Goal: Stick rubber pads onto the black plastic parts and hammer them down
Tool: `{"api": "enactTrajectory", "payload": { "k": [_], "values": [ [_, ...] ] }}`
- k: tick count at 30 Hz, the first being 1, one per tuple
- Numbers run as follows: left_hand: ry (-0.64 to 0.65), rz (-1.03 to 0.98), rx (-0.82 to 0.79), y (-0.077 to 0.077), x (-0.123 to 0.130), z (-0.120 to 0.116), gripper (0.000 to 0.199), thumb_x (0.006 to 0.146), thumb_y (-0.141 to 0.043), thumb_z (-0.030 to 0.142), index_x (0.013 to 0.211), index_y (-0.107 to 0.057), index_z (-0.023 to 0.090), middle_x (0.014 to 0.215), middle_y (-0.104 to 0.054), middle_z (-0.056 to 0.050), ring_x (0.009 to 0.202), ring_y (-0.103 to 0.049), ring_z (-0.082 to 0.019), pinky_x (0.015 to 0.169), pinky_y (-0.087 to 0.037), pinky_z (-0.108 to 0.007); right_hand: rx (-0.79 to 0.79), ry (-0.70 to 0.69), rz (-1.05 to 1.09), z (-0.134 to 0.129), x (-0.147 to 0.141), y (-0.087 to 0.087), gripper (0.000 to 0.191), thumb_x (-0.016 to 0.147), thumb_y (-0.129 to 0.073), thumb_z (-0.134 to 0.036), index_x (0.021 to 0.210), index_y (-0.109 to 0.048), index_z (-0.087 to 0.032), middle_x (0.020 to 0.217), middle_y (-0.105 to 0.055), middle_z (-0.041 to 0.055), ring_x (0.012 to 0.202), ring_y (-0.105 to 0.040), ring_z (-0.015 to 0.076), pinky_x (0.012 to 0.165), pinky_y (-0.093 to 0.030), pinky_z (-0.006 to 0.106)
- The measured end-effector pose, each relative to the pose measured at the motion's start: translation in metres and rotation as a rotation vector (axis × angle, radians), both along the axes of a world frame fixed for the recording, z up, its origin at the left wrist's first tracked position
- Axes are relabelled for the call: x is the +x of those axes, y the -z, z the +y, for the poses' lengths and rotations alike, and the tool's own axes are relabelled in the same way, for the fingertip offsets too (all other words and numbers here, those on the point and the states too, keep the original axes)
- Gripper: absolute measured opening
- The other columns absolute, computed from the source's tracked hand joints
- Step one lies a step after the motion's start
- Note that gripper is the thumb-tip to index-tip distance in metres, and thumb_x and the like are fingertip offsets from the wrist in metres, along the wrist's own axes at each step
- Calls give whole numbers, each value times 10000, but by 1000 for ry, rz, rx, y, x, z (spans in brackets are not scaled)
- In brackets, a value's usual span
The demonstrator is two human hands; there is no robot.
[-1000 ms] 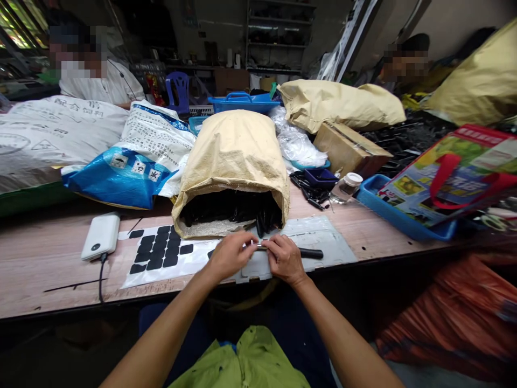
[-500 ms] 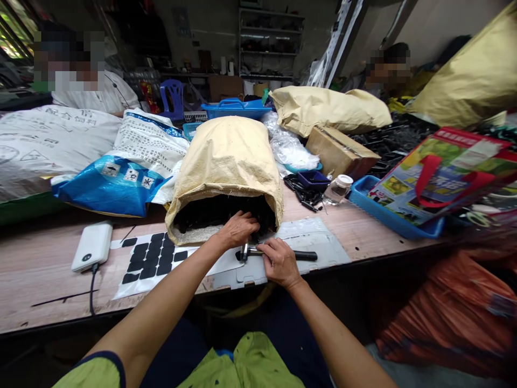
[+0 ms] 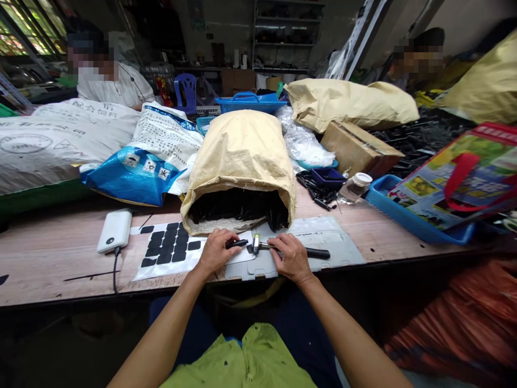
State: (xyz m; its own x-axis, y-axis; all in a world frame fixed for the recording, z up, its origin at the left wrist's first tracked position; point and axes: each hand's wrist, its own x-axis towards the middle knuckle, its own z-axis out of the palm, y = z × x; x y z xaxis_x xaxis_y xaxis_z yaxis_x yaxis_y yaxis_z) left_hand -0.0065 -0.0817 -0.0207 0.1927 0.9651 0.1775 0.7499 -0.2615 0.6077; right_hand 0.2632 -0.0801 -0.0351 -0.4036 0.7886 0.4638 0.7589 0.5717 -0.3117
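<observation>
My left hand (image 3: 218, 250) is closed on a short black rod-shaped piece (image 3: 237, 244), just in front of the sack's mouth. My right hand (image 3: 291, 258) is closed over the handle of a small hammer (image 3: 318, 253); the metal head points left, toward the black piece. Under the hammer lies a grey plastic sheet (image 3: 341, 237). A tan woven sack (image 3: 242, 145) lies on its side with its mouth toward me, full of black pieces (image 3: 238, 207). Left of my left hand is a white sheet with dark rounded-square stickers (image 3: 170, 242).
A white power bank (image 3: 116, 229) with a cable lies on the wooden table (image 3: 60, 253). Blue-and-white sacks (image 3: 133, 156) stand at left. Right are a clear jar (image 3: 354, 188), a cardboard box (image 3: 359, 151) and a blue tray (image 3: 424, 221) under a colourful bag. Two people sit beyond.
My left hand has come out of the sack's mouth, bringing a black rod-shaped piece toward the hammer head. My right hand stays at the hammer. The view has shifted slightly.
</observation>
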Motion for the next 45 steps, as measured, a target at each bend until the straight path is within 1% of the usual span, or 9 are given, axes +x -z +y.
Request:
{"api": "enactTrajectory", "payload": {
  "k": [4,10,14,19,24,31,35,38,45],
  "values": [
    [-3,-54,-28,11,-1,-2,185,802,-785,309,968,-742,238,951,-697,-31,958,-566,-242,880,-404,-366,-3,9,-9,1,1,3,186,914,-605,-209,1076,-694,-234,945,-638,52,915,-541,218,833,-425,348],
    [14,-126,-32,13,-5,0,185,796,-797,341,929,-735,229,936,-708,-31,946,-581,-238,873,-414,-360,-7,-38,-12,6,5,3,211,970,-553,-230,1120,-700,-242,953,-644,49,898,-551,208,832,-444,344],
    [6,-115,-44,14,-5,1,177,785,-810,339,917,-751,237,913,-706,-27,946,-579,-240,871,-407,-362,-30,-64,74,2,-4,-13,257,1003,-499,-232,1182,-683,-246,972,-650,56,932,-582,209,856,-480,341],
    [-2,-137,-52,16,-4,1,189,777,-821,331,937,-761,249,933,-710,-21,966,-582,-237,892,-408,-365,-61,-105,227,-9,-33,-37,325,1013,-463,-213,1272,-648,-278,1003,-665,52,955,-628,195,873,-518,315],
    [2,-136,-68,14,-4,0,190,759,-835,316,920,-764,243,925,-704,-17,964,-576,-234,879,-411,-362,-65,-117,301,-16,-52,-47,323,1016,-467,-217,1271,-657,-278,1002,-675,53,958,-637,190,875,-526,305],
    [-21,-137,-91,10,-2,1,173,730,-837,255,881,-755,239,890,-688,-2,936,-562,-222,847,-403,-346,-59,-54,270,-22,-59,-42,337,1023,-464,-216,1296,-650,-286,988,-666,57,939,-629,194,861,-512,310],
    [-20,-114,-92,7,0,2,153,708,-840,242,802,-721,217,853,-668,-2,905,-549,-214,807,-390,-331,-66,-34,115,-25,-60,-33,330,1003,-479,-185,1241,-681,-291,909,-642,51,897,-604,193,803,-490,289],
    [-38,-114,-96,7,0,2,153,700,-842,232,780,-713,212,830,-665,1,887,-545,-209,799,-384,-328,-80,-18,38,-24,-58,-34,305,989,-501,-178,1189,-703,-291,875,-633,41,877,-599,188,754,-471,270],
    [-51,-155,-90,11,1,2,184,688,-853,223,842,-753,234,872,-713,2,905,-571,-214,827,-401,-340,-69,22,148,-27,-47,-39,341,1009,-471,-185,1259,-682,-281,926,-654,48,906,-616,182,818,-486,276]
  ]
}}
